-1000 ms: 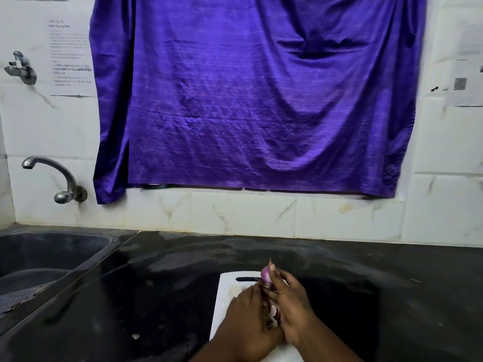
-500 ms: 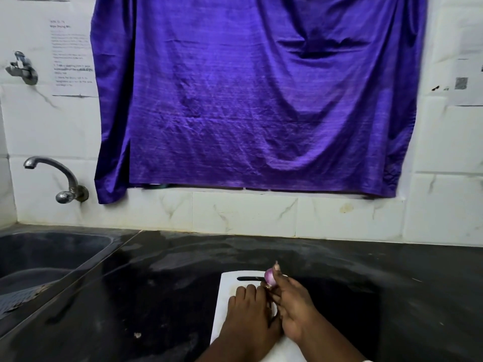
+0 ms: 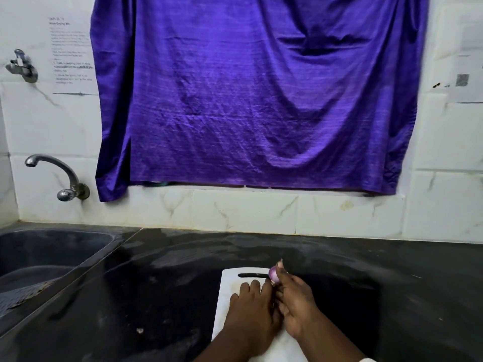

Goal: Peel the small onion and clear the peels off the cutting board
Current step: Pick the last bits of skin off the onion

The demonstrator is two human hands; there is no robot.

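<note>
White marble-look tiles back the scene, and a dark sink point(image 3: 52, 254) is sunk into the left end of the black table point(image 3: 156, 296). Above the sink a curved metal tap point(image 3: 57, 176) comes out of the wall, with a smaller valve point(image 3: 22, 66) higher up and a printed notice point(image 3: 73, 53) taped beside it; its text is too blurred to read. A wide purple cloth point(image 3: 261, 95) hangs over the middle of the wall, its hem just above the lowest row of tiles. On the table, a small pale scrap point(image 3: 140, 330) lies near the front edge, left of the white cutting board point(image 3: 230, 283), which sits at the front edge with its handle slot facing the wall. The person's left hand point(image 3: 251, 309) lies back-up on the board with its fingers bent down onto it; whether it holds anything underneath cannot be told. Touching it on the right, the right hand point(image 3: 295, 301) pinches the small onion point(image 3: 273, 274) in its fingertips, above the far end of the board by the slot, purple skin showing. Another sheet of paper point(image 3: 467, 61) is stuck to the tiles at far right.
</note>
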